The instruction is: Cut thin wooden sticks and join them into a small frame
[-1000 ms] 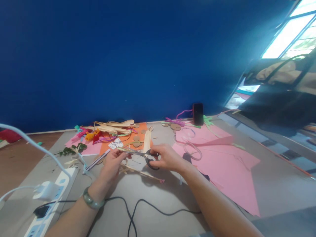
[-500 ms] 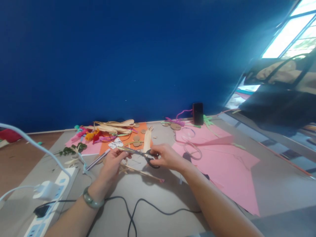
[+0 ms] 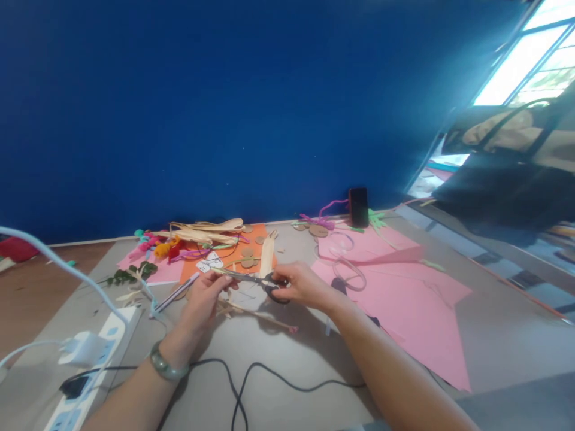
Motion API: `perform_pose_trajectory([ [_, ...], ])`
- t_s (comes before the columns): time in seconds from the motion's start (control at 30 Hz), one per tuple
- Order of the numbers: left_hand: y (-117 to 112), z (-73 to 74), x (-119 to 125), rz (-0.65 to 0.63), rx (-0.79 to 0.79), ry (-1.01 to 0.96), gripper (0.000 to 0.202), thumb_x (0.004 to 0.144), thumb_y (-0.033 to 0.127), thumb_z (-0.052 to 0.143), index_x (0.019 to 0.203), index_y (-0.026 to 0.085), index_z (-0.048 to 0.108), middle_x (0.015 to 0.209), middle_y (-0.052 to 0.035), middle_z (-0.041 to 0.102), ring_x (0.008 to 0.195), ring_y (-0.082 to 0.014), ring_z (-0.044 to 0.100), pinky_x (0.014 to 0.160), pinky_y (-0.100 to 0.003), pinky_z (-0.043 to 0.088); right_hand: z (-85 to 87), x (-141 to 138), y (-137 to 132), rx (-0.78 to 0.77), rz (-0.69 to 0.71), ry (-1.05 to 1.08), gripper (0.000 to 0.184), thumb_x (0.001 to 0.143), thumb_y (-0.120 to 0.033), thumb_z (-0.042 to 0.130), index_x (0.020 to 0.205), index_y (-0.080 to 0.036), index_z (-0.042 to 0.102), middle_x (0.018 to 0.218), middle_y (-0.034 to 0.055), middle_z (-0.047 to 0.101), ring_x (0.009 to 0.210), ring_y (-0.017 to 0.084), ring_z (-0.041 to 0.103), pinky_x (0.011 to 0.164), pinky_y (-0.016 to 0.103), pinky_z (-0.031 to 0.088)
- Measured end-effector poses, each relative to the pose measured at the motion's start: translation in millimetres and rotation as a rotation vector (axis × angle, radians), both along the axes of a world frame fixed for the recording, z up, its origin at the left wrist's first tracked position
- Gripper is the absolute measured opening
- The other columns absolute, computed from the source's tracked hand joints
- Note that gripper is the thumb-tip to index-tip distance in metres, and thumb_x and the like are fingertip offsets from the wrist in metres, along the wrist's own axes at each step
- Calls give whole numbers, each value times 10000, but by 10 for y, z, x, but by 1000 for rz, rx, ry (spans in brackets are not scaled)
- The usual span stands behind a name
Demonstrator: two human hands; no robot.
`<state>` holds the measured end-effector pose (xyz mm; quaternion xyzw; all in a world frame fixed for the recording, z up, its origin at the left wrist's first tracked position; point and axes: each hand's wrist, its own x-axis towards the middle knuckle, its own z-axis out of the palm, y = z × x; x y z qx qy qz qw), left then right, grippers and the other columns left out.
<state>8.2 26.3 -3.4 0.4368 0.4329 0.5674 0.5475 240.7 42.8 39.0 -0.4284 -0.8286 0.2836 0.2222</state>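
My right hand grips black-handled scissors, with fingers in the handle loops. The blades point left and reach my left hand. A thin pale strip is pinched between my left thumb and fingers, right at the blade tips. Whether the blades touch it is hard to tell. Below the scissors, a thin dried stalk with a pink end lies on the table. A broad pale dried husk piece lies just beyond the scissors.
Pale husk strips and wooden discs lie on orange paper. A phone leans on the blue wall. Pink sheets cover the right side. A power strip stands left; a black cable crosses the front.
The view has shifted very slightly. Both hands and the scissors keep almost the same position, with the strip still in the left hand.
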Motion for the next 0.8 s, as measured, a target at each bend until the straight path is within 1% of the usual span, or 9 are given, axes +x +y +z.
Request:
perform_pose_trajectory([
  [0.4, 29, -36, -10, 20, -25, -27, 165, 667, 280, 708, 770, 155, 677, 687, -36, 692, 640, -148, 598, 654, -261, 453, -3, -10, 1, -42, -1, 19, 123, 697, -233, 639, 648, -159, 555, 584, -45, 520, 545, 83, 421, 499, 175, 285],
  [0.6, 13, -38, -10, -11, 20, 20, 121, 694, 258, 670, 767, 162, 682, 682, -43, 679, 638, -152, 591, 644, -266, 449, 14, -31, -11, 8, 3, -13, 199, 680, -264, 662, 605, -162, 510, 559, -56, 479, 531, 77, 382, 499, 179, 259],
  [0.7, 11, -42, -10, -29, 29, 13, 108, 709, 242, 657, 781, 166, 684, 695, -42, 678, 645, -147, 589, 652, -263, 444, 13, -39, -15, 35, 9, -18, 206, 679, -269, 661, 604, -164, 501, 552, -59, 470, 527, 76, 380, 500, 181, 253],
  [0.8, 9, -43, -6, -19, 23, 14, 122, 703, 251, 668, 783, 162, 684, 707, -43, 682, 657, -152, 591, 670, -269, 448, 7, -38, -18, 69, 19, -18, 194, 687, -269, 650, 621, -167, 499, 558, -58, 476, 533, 79, 391, 508, 185, 257],
])
